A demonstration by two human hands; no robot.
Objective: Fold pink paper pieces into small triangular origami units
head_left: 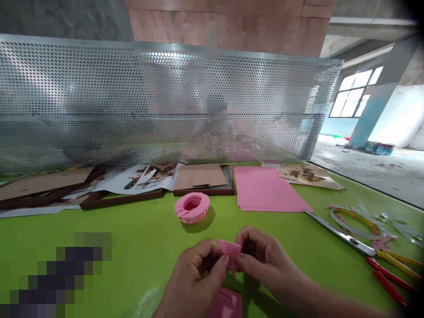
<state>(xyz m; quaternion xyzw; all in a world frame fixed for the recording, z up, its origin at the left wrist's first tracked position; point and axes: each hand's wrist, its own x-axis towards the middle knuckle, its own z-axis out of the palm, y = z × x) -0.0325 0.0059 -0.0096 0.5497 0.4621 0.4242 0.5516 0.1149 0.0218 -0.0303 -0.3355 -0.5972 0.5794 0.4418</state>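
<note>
Between both hands is a small folded piece of pink paper [230, 247], held above the green table. My left hand [202, 274] pinches its left side with thumb and fingers. From the right, my right hand [265, 256] pinches the same piece, its thumb near a narrow part that hangs down. Below them lies more folded pink paper [227, 304], partly hidden by my left hand. A pink ring of pleated paper [192, 207] rests on the table just beyond the hands.
Pink sheets [268, 190] lie behind the hands. At the right are scissors [354, 243] with red and yellow handles and a tape roll [356, 223]. Frames and prints [155, 176] line the back, before a perforated metal screen [165, 101]. A blurred dark shape is at lower left.
</note>
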